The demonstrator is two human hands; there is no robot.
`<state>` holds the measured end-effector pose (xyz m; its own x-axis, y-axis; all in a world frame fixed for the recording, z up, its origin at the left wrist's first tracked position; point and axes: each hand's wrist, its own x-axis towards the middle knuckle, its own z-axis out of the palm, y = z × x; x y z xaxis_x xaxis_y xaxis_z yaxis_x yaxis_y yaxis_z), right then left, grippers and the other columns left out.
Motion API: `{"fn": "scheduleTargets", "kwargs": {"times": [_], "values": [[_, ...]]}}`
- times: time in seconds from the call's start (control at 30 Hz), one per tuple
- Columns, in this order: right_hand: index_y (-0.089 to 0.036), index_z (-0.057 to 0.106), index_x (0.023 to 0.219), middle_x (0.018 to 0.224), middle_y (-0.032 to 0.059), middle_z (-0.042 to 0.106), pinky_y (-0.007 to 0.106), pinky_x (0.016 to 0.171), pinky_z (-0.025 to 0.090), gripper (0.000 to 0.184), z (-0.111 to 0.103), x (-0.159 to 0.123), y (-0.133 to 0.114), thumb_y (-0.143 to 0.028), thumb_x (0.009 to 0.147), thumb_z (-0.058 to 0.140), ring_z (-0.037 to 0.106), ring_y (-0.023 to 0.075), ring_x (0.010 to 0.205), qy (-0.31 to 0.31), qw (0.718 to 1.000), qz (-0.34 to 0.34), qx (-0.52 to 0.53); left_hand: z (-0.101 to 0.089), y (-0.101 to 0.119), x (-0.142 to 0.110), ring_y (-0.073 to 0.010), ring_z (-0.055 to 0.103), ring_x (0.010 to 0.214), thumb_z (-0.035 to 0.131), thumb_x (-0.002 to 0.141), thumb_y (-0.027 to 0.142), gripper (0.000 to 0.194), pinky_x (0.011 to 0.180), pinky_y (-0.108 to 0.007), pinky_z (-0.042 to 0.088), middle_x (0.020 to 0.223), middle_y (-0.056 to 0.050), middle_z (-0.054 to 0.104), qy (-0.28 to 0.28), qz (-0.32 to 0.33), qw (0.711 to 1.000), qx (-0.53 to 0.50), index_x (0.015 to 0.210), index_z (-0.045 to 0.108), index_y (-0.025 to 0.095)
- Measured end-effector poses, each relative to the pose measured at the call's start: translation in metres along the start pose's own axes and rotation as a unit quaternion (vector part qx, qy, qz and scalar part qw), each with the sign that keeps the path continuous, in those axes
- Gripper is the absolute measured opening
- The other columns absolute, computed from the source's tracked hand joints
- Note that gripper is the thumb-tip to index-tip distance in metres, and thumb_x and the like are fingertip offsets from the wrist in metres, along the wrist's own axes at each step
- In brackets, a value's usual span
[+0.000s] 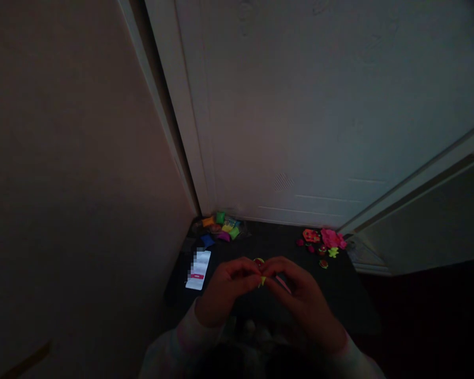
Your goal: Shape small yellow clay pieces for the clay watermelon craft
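My left hand (228,288) and my right hand (300,296) meet over the dark table, fingertips pinched together. Between them is a small yellow piece (263,281), which looks like soft modelling clay; its exact shape is too small to make out. Just beyond my fingertips lies a small round red piece with a yellow-green edge (259,261), partly covered by my hands. A thin pink strip (283,284) shows behind my right fingers, and I cannot tell whether it lies on the table or touches the hand.
A lit phone (198,269) lies on the table's left side. Behind it are several coloured clay packets (223,229). At the back right sit a pink clay lump (332,238), an orange-red piece (311,235), a yellow star-like piece (333,252) and several small round pieces. Walls rise behind and left.
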<state>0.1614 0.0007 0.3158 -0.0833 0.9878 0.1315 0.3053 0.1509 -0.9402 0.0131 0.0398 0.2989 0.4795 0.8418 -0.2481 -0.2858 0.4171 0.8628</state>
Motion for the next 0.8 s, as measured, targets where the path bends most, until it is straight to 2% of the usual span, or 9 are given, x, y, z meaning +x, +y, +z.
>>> {"fn": "scheduleTargets", "kwargs": {"times": [0.2,0.47,0.8], "values": [[-0.022,0.060,0.085,0.085,0.0033,0.065,0.027,0.073,0.048,0.009,0.000,-0.001,0.006,-0.024,0.078,0.055,0.060,0.0157,0.082,0.017,0.999,-0.001,-0.027,0.000,-0.003,0.002,-0.0141,0.055,0.075,0.067,0.063,0.019,0.004,0.074,-0.026,0.042,0.074,-0.001,0.061,0.012,0.002,1.000,0.024,0.064,0.065,0.016],[-0.022,0.060,0.082,0.082,0.0017,0.065,0.024,0.071,0.048,0.006,-0.002,0.001,0.011,-0.020,0.078,0.055,0.061,0.0131,0.078,0.018,0.997,-0.046,-0.063,-0.003,-0.009,0.008,-0.0129,0.055,0.074,0.067,0.063,0.020,0.005,0.073,-0.025,0.041,0.074,-0.001,0.062,0.003,0.004,1.000,0.029,0.065,0.065,0.016],[-0.022,0.061,0.085,0.083,0.0030,0.067,0.027,0.067,0.048,0.010,-0.004,-0.002,0.020,-0.023,0.078,0.054,0.061,0.0153,0.077,0.023,0.996,-0.024,-0.088,-0.004,-0.016,0.012,-0.0123,0.055,0.072,0.068,0.062,0.022,0.007,0.072,-0.025,0.041,0.072,-0.001,0.063,0.001,-0.012,1.000,0.011,0.065,0.065,0.015]]}}
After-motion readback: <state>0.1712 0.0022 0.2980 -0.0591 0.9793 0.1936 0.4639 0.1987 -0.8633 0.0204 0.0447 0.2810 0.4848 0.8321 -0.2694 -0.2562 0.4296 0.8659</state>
